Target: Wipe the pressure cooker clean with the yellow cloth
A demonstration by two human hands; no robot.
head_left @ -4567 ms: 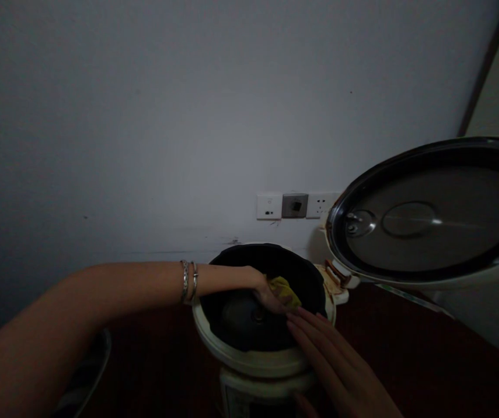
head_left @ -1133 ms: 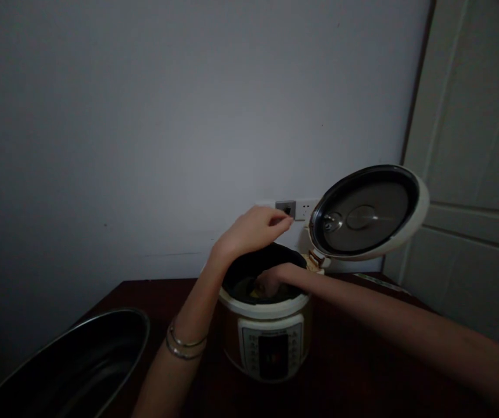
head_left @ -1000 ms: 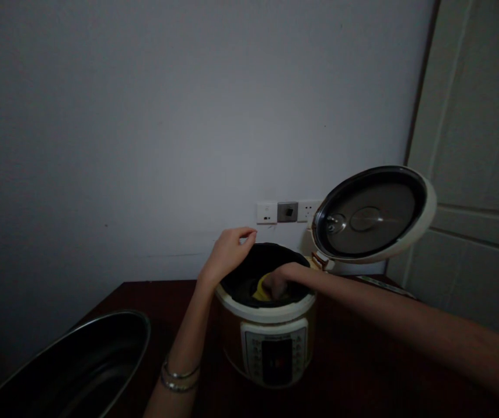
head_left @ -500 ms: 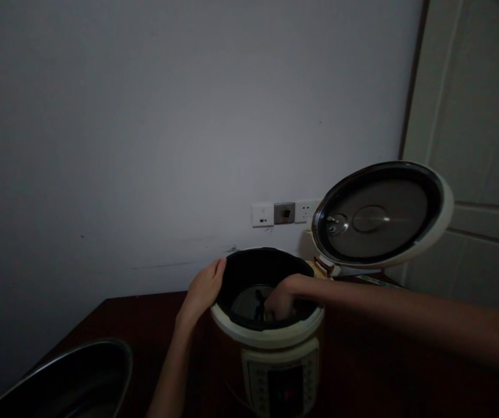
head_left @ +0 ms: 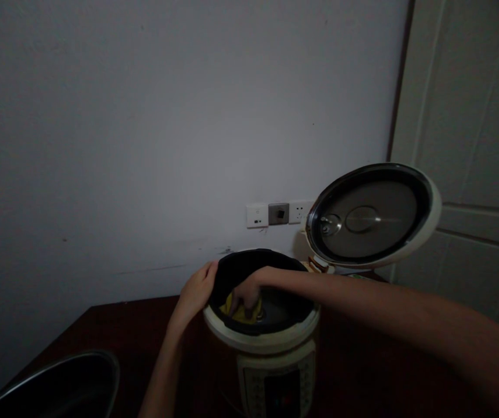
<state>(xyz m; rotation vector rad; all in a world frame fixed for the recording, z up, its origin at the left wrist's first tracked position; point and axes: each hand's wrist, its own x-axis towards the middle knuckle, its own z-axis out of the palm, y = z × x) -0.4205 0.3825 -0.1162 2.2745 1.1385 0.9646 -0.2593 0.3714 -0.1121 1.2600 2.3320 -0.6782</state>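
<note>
A cream rice cooker stands on a dark wooden table, its lid swung open to the right. My left hand grips the cooker's left rim, fingers curled over the edge. Reaching down into the black cavity, my right hand presses a yellow cloth against the inner left side, fingers closed on it.
A dark metal inner pot lies on the table at the lower left. On the white wall behind the cooker there are sockets and a switch. A pale door fills the right side.
My right hand with the yellow cloth has moved from the right of the cavity to its left side. My left hand came down from the air onto the cooker's left rim.
</note>
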